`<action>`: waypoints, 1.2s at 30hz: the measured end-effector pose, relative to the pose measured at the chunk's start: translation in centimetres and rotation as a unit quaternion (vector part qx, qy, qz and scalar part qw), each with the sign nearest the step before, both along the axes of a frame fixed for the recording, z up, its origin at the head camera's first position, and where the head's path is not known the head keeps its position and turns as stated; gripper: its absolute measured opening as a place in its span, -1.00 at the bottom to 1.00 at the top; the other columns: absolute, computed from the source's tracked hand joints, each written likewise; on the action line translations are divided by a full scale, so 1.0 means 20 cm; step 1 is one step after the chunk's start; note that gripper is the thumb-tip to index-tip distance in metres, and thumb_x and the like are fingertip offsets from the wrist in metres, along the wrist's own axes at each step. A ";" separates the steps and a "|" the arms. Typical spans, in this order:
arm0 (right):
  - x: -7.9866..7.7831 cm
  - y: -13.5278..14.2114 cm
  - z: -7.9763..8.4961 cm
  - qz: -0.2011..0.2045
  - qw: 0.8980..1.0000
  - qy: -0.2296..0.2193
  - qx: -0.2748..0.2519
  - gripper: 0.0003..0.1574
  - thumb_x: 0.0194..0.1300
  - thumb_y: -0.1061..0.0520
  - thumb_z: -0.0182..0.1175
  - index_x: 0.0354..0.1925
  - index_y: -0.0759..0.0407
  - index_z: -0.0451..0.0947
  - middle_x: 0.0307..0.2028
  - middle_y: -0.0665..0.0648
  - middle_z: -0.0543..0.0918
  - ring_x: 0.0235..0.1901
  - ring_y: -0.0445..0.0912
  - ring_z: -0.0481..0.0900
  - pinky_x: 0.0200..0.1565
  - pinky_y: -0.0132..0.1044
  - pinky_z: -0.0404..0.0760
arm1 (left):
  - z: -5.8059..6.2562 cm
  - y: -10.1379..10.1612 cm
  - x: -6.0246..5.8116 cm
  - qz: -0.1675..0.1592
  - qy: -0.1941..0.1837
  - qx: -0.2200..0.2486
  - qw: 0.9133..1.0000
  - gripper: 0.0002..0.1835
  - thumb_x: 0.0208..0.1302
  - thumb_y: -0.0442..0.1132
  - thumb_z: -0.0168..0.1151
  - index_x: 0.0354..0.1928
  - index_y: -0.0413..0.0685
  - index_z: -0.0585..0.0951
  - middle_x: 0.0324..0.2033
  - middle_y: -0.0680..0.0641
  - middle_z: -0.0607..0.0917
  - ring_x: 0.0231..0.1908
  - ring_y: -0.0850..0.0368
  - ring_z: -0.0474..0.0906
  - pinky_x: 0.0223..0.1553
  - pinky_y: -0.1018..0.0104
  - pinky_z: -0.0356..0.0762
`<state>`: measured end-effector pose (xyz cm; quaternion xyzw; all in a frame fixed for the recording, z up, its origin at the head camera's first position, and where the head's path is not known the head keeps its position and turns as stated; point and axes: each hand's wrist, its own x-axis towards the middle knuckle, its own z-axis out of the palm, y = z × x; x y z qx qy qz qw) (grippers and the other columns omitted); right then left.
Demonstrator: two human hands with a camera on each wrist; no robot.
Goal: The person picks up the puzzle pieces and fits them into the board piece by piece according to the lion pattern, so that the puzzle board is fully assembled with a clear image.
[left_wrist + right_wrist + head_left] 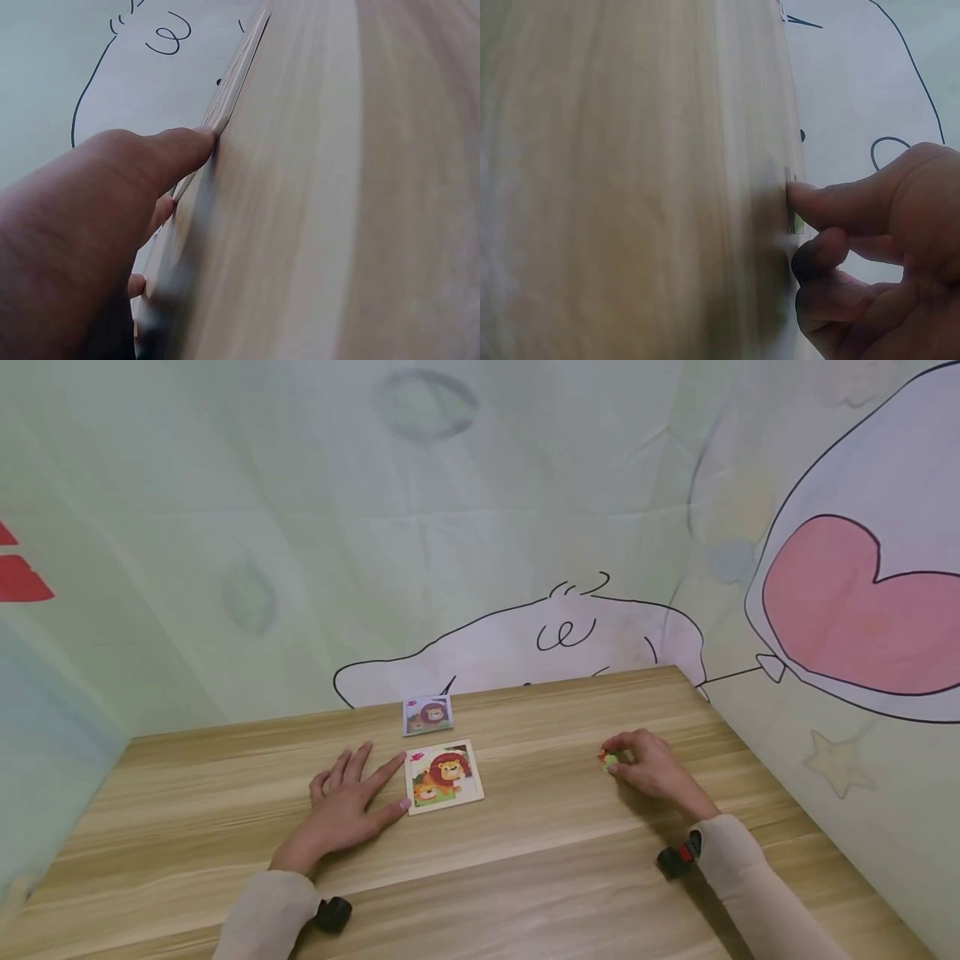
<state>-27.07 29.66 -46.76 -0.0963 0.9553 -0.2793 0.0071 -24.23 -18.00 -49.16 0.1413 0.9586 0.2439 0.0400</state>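
A square wooden jigsaw puzzle (447,770) with a lion picture lies on the table, a gap showing at its lower right. My left hand (345,806) touches its left edge with thumb and forefinger, the other fingers spread on the wood. In the left wrist view the thumb (187,146) meets the edge of the board. Well to the right, my right hand (651,766) pinches a small green and red puzzle piece (607,761) between thumb and fingers. The right wrist view shows that piece (798,223) edge-on, largely covered by the thumb.
Behind the puzzle lies a lion picture card (427,716) with matching art. The wooden table (525,877) ends at a printed cloth backdrop (315,568) at the back and along the right side. Each wrist wears a small black camera (332,914).
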 end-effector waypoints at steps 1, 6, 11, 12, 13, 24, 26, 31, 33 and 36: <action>0.00 0.00 0.00 -0.001 1.000 -0.002 -0.002 -0.68 0.34 0.26 0.40 0.05 0.29 0.75 0.12 0.37 0.77 0.25 0.34 0.59 0.34 0.36 0.46 | 0.00 0.00 0.00 0.000 0.000 0.000 1.000 -0.14 0.45 0.35 0.19 0.68 0.24 0.29 0.71 -0.40 -0.05 0.66 -0.60 -0.28 0.43 -0.63 -0.32; 0.01 0.00 0.01 -0.017 0.999 -0.014 -0.033 -0.68 0.30 0.29 0.44 0.02 0.24 0.66 0.07 0.36 0.78 0.24 0.34 0.61 0.32 0.36 0.44 | 0.00 0.00 0.00 -0.001 0.003 -0.002 1.000 -0.15 0.45 0.35 0.19 0.68 0.25 0.28 0.71 -0.40 -0.05 0.66 -0.60 -0.27 0.43 -0.62 -0.31; 0.01 0.00 0.02 -0.031 0.998 -0.013 -0.055 -0.63 0.25 0.31 0.48 -0.02 0.19 0.58 0.01 0.39 0.79 0.11 0.28 0.72 0.18 0.20 0.57 | 0.01 0.00 0.00 -0.001 0.002 -0.001 1.000 -0.14 0.45 0.35 0.19 0.68 0.25 0.28 0.71 -0.40 -0.05 0.66 -0.60 -0.27 0.43 -0.62 -0.32; 0.01 0.00 0.02 -0.031 0.998 -0.011 -0.055 -0.63 0.25 0.31 0.48 -0.03 0.18 0.58 0.00 0.39 0.80 0.07 0.25 0.74 0.12 0.13 0.60 | 0.01 0.00 0.00 -0.001 0.001 -0.001 1.000 -0.14 0.45 0.35 0.19 0.68 0.25 0.28 0.71 -0.40 -0.05 0.66 -0.60 -0.27 0.43 -0.62 -0.32; 0.01 0.00 0.02 -0.031 0.998 -0.009 -0.057 -0.65 0.25 0.31 0.47 -0.04 0.18 0.59 -0.02 0.38 0.81 0.03 0.22 0.77 0.06 0.04 0.63 | 0.01 0.00 0.00 -0.001 0.001 -0.001 1.000 -0.14 0.45 0.35 0.19 0.68 0.25 0.28 0.71 -0.40 -0.05 0.66 -0.60 -0.27 0.43 -0.62 -0.32; 0.00 -0.01 0.05 -0.023 0.995 0.000 -0.093 -0.84 0.35 0.26 0.42 -0.12 0.11 0.68 -0.21 0.19 0.85 -0.25 -0.10 0.69 -0.26 -0.30 0.54 | 0.02 0.01 0.01 -0.002 0.000 0.002 1.000 -0.15 0.45 0.33 0.20 0.67 0.22 0.29 0.71 -0.41 -0.05 0.65 -0.62 -0.26 0.43 -0.62 -0.32; 0.00 -0.02 0.06 -0.022 0.995 0.001 -0.094 -0.84 0.35 0.25 0.43 -0.12 0.10 0.69 -0.21 0.17 0.85 -0.24 -0.10 0.72 -0.23 -0.28 0.54 | 0.02 0.01 0.01 -0.002 -0.001 0.003 1.000 -0.15 0.45 0.33 0.20 0.67 0.22 0.29 0.71 -0.41 -0.05 0.65 -0.62 -0.26 0.43 -0.62 -0.33; 0.00 -0.04 0.09 -0.007 0.995 0.015 -0.100 -0.84 0.33 0.26 0.43 -0.12 0.11 0.71 -0.22 0.16 0.86 -0.20 -0.12 0.77 -0.20 -0.29 0.55 | 0.02 0.00 0.01 -0.002 -0.001 0.000 1.000 -0.14 0.45 0.34 0.19 0.68 0.23 0.29 0.71 -0.41 -0.05 0.65 -0.62 -0.27 0.43 -0.62 -0.32; 0.00 -0.06 0.10 -0.001 0.994 0.017 -0.107 -0.84 0.33 0.26 0.43 -0.12 0.12 0.71 -0.22 0.17 0.87 -0.20 -0.13 0.77 -0.22 -0.32 0.55 | 0.01 0.00 0.01 -0.003 -0.001 -0.001 1.000 -0.14 0.45 0.35 0.18 0.68 0.23 0.29 0.71 -0.41 -0.05 0.65 -0.62 -0.27 0.43 -0.62 -0.32; -0.01 -0.08 0.11 0.001 0.993 0.012 -0.120 -0.84 0.34 0.25 0.44 -0.11 0.13 0.71 -0.20 0.17 0.86 -0.21 -0.14 0.76 -0.23 -0.34 0.56 | 0.01 0.00 0.01 -0.004 0.002 -0.001 1.000 -0.14 0.45 0.35 0.18 0.68 0.23 0.29 0.71 -0.41 -0.05 0.65 -0.62 -0.26 0.42 -0.62 -0.31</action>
